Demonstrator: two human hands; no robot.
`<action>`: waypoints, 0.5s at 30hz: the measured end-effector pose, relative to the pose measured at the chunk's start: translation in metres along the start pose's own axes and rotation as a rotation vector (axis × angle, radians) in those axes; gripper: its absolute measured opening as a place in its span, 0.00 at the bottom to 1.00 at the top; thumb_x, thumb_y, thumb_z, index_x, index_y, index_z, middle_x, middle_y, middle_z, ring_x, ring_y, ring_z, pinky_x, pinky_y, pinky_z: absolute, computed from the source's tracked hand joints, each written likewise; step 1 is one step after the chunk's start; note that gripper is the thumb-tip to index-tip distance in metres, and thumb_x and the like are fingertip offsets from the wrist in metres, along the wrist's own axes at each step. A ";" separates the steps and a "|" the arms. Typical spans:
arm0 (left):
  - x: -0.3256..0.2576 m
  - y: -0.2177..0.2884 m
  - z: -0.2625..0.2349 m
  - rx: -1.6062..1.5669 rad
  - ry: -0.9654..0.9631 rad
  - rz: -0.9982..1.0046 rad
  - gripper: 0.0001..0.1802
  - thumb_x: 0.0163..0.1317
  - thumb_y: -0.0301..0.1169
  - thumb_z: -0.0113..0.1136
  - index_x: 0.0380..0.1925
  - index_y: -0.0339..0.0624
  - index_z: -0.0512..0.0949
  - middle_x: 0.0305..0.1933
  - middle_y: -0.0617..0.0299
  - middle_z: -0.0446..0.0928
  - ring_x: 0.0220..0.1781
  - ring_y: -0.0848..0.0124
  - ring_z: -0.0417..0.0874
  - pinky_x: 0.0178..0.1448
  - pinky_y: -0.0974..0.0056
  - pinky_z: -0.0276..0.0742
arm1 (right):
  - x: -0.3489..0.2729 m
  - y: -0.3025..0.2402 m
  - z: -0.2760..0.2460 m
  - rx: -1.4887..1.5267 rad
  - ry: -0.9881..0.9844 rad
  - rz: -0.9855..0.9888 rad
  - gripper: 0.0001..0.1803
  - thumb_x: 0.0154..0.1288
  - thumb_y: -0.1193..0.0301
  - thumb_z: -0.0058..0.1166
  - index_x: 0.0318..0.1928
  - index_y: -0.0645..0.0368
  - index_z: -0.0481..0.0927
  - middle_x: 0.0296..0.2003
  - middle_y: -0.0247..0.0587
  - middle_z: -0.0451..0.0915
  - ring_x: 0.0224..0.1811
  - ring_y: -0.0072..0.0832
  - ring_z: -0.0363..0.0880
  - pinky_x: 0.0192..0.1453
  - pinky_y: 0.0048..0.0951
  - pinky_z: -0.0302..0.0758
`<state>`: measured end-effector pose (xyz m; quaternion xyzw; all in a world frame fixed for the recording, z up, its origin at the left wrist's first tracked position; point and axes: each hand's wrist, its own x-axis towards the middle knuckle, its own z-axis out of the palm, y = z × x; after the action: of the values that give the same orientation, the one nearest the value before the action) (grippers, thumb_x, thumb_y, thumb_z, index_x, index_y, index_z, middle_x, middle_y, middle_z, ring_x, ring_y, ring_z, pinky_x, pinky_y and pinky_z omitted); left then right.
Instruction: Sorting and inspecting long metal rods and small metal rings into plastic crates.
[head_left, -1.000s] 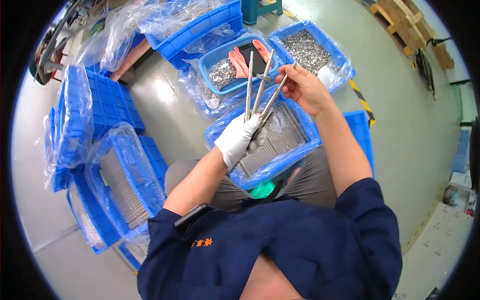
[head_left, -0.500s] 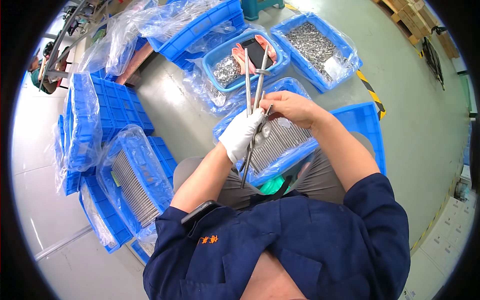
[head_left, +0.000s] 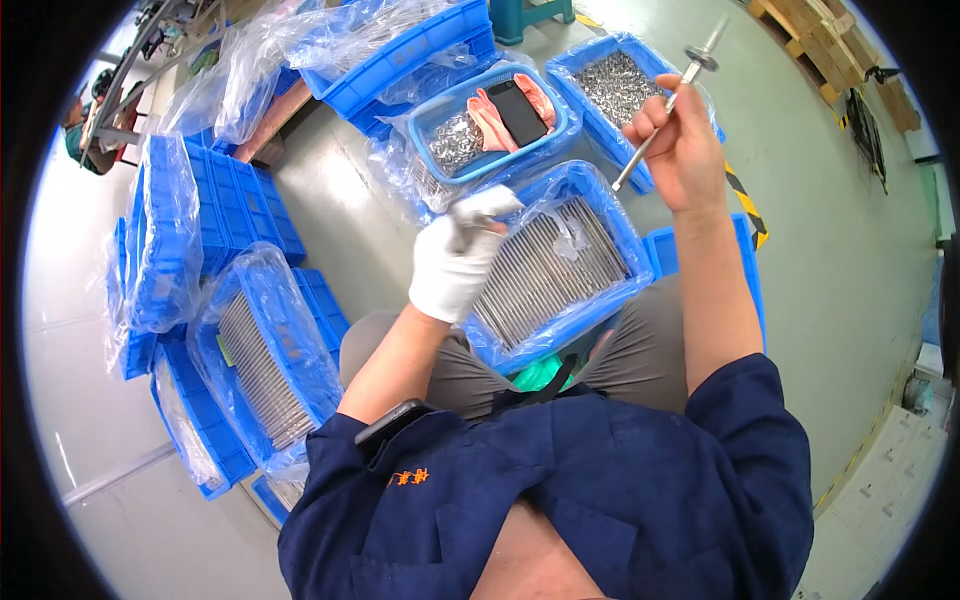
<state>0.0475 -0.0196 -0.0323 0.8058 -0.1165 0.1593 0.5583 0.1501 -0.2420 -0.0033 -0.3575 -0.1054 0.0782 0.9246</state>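
Note:
Raised at the right, my bare right hand (head_left: 688,150) is closed around a slim metal rod (head_left: 652,140). The rod slants up and away, with a ring-shaped collar near its far end; that end is blurred. My left hand (head_left: 452,262), in a white glove, hovers over the left edge of a plastic-lined blue crate (head_left: 640,245). Motion smears its fingers, and I cannot make out anything held in them. Inside that crate, between my knees, many metal rods (head_left: 550,275) lie side by side, with a scrap of clear plastic on top.
Beyond the crate, a light-blue basin (head_left: 425,150) holds small metal parts, pink gloves (head_left: 487,125) and a black phone (head_left: 518,112). A lined crate of small metal parts (head_left: 615,85) stands behind my right hand. Stacked blue crates (head_left: 235,210) and another rod crate (head_left: 265,370) are at left.
My hands have come apart. The right has moved up and to the right with the collared rod; the left has drawn back leftward, and the rods it gripped no longer show in it.

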 end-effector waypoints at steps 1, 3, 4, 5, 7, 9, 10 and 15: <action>-0.001 0.002 -0.006 -0.328 0.080 -0.207 0.10 0.57 0.26 0.48 0.38 0.42 0.74 0.24 0.68 0.72 0.23 0.82 0.69 0.28 0.76 0.66 | -0.001 0.005 -0.004 0.007 -0.089 0.064 0.13 0.64 0.64 0.35 0.40 0.60 0.66 0.21 0.34 0.68 0.24 0.22 0.70 0.30 0.26 0.69; 0.012 0.011 -0.011 -0.370 0.195 -0.384 0.09 0.57 0.28 0.48 0.36 0.41 0.74 0.19 0.71 0.67 0.17 0.85 0.63 0.20 0.79 0.59 | -0.014 0.033 0.008 -0.576 -0.099 0.117 0.13 0.63 0.62 0.38 0.37 0.59 0.68 0.19 0.34 0.70 0.21 0.23 0.69 0.24 0.26 0.65; 0.015 0.006 -0.011 -0.367 0.196 -0.485 0.09 0.56 0.30 0.50 0.36 0.41 0.74 0.18 0.71 0.66 0.16 0.85 0.63 0.19 0.78 0.58 | -0.022 0.049 0.017 -0.967 -0.103 0.054 0.13 0.63 0.61 0.38 0.35 0.59 0.69 0.18 0.35 0.71 0.20 0.26 0.70 0.23 0.28 0.65; 0.016 0.003 -0.012 -0.361 0.196 -0.588 0.10 0.56 0.33 0.51 0.35 0.40 0.74 0.17 0.72 0.66 0.15 0.85 0.62 0.18 0.78 0.58 | -0.031 0.055 0.031 -1.173 -0.127 0.028 0.13 0.62 0.62 0.39 0.32 0.59 0.69 0.19 0.38 0.72 0.20 0.32 0.71 0.24 0.31 0.65; 0.015 0.001 -0.005 -0.432 0.209 -0.657 0.12 0.54 0.37 0.54 0.33 0.41 0.75 0.14 0.73 0.64 0.13 0.84 0.62 0.16 0.77 0.57 | -0.045 0.068 0.048 -1.463 -0.159 -0.034 0.10 0.59 0.66 0.41 0.27 0.60 0.66 0.21 0.47 0.73 0.23 0.44 0.72 0.25 0.38 0.67; 0.015 -0.003 0.000 -0.405 0.233 -0.711 0.14 0.54 0.39 0.53 0.34 0.41 0.75 0.13 0.72 0.64 0.12 0.83 0.61 0.15 0.76 0.56 | -0.051 0.083 0.048 -1.534 -0.172 -0.156 0.09 0.58 0.67 0.42 0.26 0.59 0.66 0.20 0.46 0.72 0.22 0.43 0.72 0.24 0.38 0.67; 0.018 -0.002 -0.001 -0.427 0.213 -0.719 0.14 0.55 0.40 0.53 0.34 0.41 0.75 0.13 0.72 0.64 0.12 0.83 0.61 0.15 0.75 0.55 | -0.053 0.089 0.049 -1.623 -0.179 -0.280 0.09 0.57 0.68 0.43 0.25 0.59 0.65 0.18 0.45 0.71 0.22 0.42 0.73 0.23 0.38 0.68; 0.020 -0.004 0.000 -0.448 0.146 -0.735 0.14 0.57 0.39 0.50 0.32 0.40 0.74 0.13 0.71 0.63 0.12 0.83 0.61 0.14 0.76 0.55 | -0.055 0.099 0.048 -1.604 -0.191 -0.238 0.09 0.58 0.68 0.44 0.25 0.59 0.64 0.18 0.45 0.70 0.20 0.43 0.71 0.23 0.38 0.66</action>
<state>0.0670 -0.0179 -0.0282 0.6393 0.1861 -0.0224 0.7458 0.0778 -0.1501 -0.0433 -0.8889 -0.2449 -0.0897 0.3767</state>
